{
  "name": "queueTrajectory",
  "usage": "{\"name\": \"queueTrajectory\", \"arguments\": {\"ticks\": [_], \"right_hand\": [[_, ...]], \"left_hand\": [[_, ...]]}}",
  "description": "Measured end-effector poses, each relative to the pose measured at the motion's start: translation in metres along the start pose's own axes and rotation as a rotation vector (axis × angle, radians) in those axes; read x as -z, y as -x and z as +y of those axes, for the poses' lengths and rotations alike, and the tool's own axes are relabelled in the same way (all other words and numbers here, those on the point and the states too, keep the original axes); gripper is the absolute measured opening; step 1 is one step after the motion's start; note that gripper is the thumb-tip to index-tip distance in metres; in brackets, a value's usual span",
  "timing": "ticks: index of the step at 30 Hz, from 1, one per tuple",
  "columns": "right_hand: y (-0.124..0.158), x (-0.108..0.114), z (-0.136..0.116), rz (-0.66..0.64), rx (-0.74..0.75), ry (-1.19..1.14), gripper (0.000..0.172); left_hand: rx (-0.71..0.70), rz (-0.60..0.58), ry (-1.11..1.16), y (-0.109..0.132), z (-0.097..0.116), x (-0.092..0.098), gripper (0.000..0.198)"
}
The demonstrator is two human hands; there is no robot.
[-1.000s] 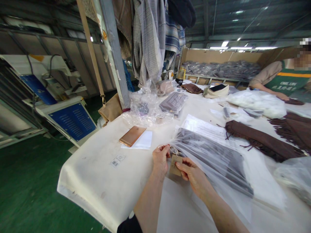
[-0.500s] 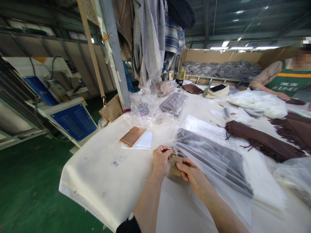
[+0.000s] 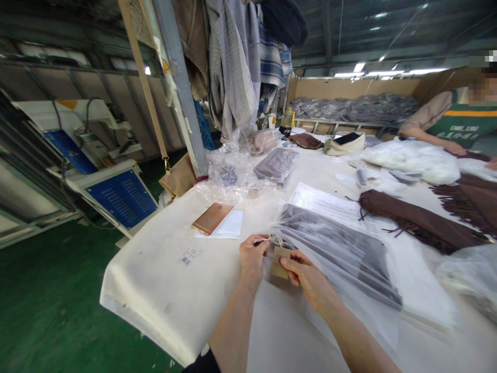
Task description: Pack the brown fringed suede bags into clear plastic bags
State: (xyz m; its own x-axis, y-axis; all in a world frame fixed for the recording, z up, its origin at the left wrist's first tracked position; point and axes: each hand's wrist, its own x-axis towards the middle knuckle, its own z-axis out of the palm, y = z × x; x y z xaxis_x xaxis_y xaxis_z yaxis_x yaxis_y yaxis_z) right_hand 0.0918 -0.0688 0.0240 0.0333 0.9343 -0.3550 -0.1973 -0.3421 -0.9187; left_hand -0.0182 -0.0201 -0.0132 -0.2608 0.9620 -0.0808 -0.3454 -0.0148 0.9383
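Observation:
My right hand pinches a brown cardboard hang tag between thumb and fingers. Just left of it, my left hand is closed on a thin white string, which runs toward the tag. Beyond both hands lies a dark folded scarf inside a clear plastic bag. The bag's gathered end is close to the string. White stacked sheets lie under and behind the bag.
A gold phone rests on white paper at left, near a barcode sticker. Crumpled plastic and a fringed brown scarf lie farther back. A co-worker stands at far right. A metal post rises beside the table.
My left hand has shifted slightly left, and the string shows more as a loop above the tag. My right hand still holds the tag. The view has turned a little.

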Motion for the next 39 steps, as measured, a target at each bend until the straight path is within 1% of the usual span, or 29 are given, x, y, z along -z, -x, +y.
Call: {"name": "queueTrajectory", "arguments": {"ticks": [6, 9, 11, 14, 18, 22, 28, 31, 34, 39], "right_hand": [[0.000, 0.000, 0.001, -0.003, -0.015, 0.000, 0.025], [0.000, 0.000, 0.001, -0.008, -0.017, 0.000, 0.025], [0.001, 0.001, 0.000, -0.008, -0.015, -0.001, 0.024], [0.002, 0.000, 0.000, -0.009, -0.014, -0.003, 0.023], [0.002, -0.001, -0.001, -0.013, -0.016, 0.002, 0.022], [0.000, -0.002, 0.001, -0.007, -0.016, 0.015, 0.021], [-0.003, -0.002, 0.005, -0.012, 0.000, 0.015, 0.020], [-0.003, -0.003, 0.001, -0.024, -0.015, -0.012, 0.022], [-0.003, -0.005, -0.004, -0.024, -0.035, -0.048, 0.024], [-0.012, -0.007, -0.001, -0.014, -0.039, -0.068, 0.023]], "left_hand": [[-0.023, 0.045, -0.007, -0.005, -0.008, -0.002, 0.006], [-0.030, 0.065, 0.006, -0.005, -0.007, -0.004, 0.004], [-0.040, 0.064, 0.027, -0.005, -0.005, -0.006, 0.008], [-0.058, 0.052, 0.059, -0.005, -0.003, -0.010, 0.013], [-0.073, 0.044, 0.074, -0.008, -0.006, -0.013, 0.012], [-0.061, 0.006, 0.083, -0.008, -0.007, -0.014, 0.012], [-0.030, -0.063, 0.123, -0.004, 0.003, -0.014, 0.018], [0.005, -0.095, 0.124, -0.001, 0.008, -0.011, 0.020], [0.023, -0.102, 0.068, 0.004, 0.012, -0.002, 0.018], [-0.020, -0.070, -0.089, 0.019, 0.015, 0.013, 0.015]]}}
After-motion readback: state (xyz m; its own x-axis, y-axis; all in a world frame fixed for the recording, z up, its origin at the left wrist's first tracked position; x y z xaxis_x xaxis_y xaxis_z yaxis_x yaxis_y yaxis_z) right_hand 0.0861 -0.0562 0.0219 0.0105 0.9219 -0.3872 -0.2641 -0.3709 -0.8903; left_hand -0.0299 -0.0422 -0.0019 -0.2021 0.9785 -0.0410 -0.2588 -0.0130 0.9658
